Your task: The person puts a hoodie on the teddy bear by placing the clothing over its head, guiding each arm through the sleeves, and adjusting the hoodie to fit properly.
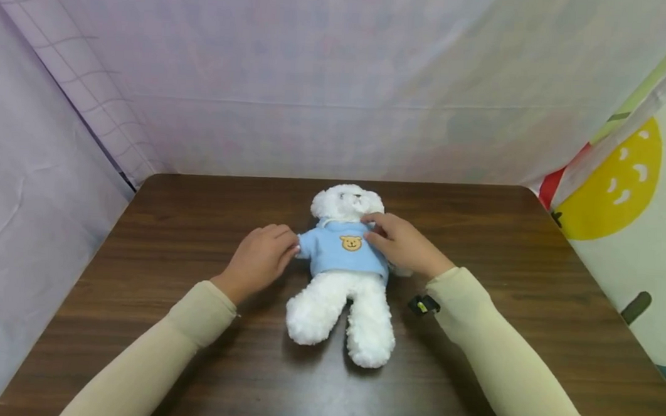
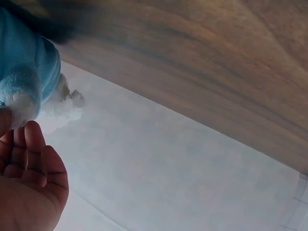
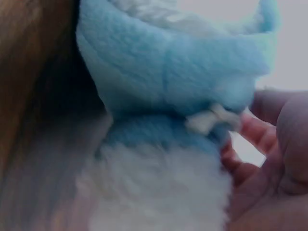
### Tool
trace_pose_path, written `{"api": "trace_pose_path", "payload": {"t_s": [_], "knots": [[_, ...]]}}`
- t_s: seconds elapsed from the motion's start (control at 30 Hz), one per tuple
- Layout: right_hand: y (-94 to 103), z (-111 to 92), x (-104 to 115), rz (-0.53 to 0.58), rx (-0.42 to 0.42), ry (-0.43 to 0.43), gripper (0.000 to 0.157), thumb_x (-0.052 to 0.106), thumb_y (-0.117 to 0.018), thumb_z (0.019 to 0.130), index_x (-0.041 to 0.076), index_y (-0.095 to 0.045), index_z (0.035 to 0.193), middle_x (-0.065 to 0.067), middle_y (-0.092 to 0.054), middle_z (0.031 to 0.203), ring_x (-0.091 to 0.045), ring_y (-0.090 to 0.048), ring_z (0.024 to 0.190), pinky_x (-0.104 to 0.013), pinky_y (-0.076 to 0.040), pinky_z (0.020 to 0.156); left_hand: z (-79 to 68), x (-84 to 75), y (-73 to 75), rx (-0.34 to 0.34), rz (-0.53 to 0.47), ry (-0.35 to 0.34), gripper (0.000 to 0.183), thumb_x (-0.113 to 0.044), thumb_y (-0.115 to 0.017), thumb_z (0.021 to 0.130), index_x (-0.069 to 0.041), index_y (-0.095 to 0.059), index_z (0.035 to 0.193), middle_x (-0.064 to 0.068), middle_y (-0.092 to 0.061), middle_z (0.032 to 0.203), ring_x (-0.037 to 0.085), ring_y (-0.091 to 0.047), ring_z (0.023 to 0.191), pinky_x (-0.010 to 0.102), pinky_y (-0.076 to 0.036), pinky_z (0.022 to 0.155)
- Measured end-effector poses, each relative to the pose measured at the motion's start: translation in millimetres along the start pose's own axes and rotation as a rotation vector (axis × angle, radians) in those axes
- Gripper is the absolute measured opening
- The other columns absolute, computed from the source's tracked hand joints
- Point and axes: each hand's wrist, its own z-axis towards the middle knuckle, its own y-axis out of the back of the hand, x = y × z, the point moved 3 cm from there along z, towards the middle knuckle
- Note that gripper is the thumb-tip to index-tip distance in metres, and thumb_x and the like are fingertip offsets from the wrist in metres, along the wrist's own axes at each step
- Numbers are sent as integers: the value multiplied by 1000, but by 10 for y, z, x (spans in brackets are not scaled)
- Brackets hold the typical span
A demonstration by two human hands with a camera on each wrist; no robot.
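A white plush teddy bear (image 1: 369, 323) lies on its back on the wooden table, head toward the far edge. Its light blue shirt (image 1: 330, 252) has a tan bear-face patch on the chest. My left hand (image 1: 263, 254) pinches the end of the bear's arm at the left; the left wrist view shows thumb and fingertips at its white paw (image 2: 21, 108). On the other side, my right hand (image 1: 407, 243) pinches the shirt near the neck and shoulder. A small whitish tie (image 3: 211, 120) shows beside those fingers in the right wrist view; their tips are partly hidden.
The dark brown table (image 1: 185, 225) ends at a far edge just beyond the bear's head. Pale cloth (image 1: 339, 83) hangs behind it and at the sides. At the right, the cloth bears a yellow fruit print (image 1: 617, 185). A small black device (image 1: 424, 305) sits at my right wrist.
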Motion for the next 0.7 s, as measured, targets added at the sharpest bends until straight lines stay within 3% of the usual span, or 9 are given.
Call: {"api": "trace_pose_path", "payload": {"t_s": [0.17,0.27,0.4,0.47,0.57,0.7], "knots": [[-7,44,-70,-12,-107,-17,9,18,-58,101,10,-62,100,-7,-55,84,-22,-51,74,-38,-43,65,-8,-1,36,9,6,-10,5,-13,-68,95,-9,-67,93,2,-64,90,21,-60,82,38,-49,69],[35,18,-117,-22,-178,-50,8,15,-59,101,10,-60,95,-7,-54,82,-23,-50,72,-38,-42,64,-9,7,59,4,2,-5,5,-14,-68,95,-9,-68,94,1,-65,91,21,-59,82,38,-49,70],[66,-22,-117,-12,-172,-53,11,19,-59,101,8,-57,100,-9,-55,87,-24,-51,76,-38,-42,68,5,17,62,-12,-14,-11,5,-13,-68,95,-8,-69,95,2,-65,92,21,-60,83,39,-49,70],[71,-61,-68,-10,-183,-10,15,20,-62,99,7,-56,102,-10,-54,90,-23,-50,79,-38,-42,70,11,19,55,-15,-21,-16,5,-13,-68,95,-8,-68,95,2,-65,92,21,-59,82,39,-49,70],[58,-160,61,-63,-191,126,19,19,-68,95,6,-57,102,-9,-54,93,-22,-49,82,-38,-42,72,5,22,37,-13,-27,-13,5,-12,-69,94,-8,-68,95,2,-65,92,21,-59,82,38,-50,70],[-63,-263,230,-192,-91,312,24,21,-72,93,8,-61,110,-4,-56,99,-18,-53,86,-36,-47,74,-25,23,21,-7,-27,0,5,-13,-70,94,-8,-68,94,2,-64,91,20,-59,81,37,-50,70]]}}
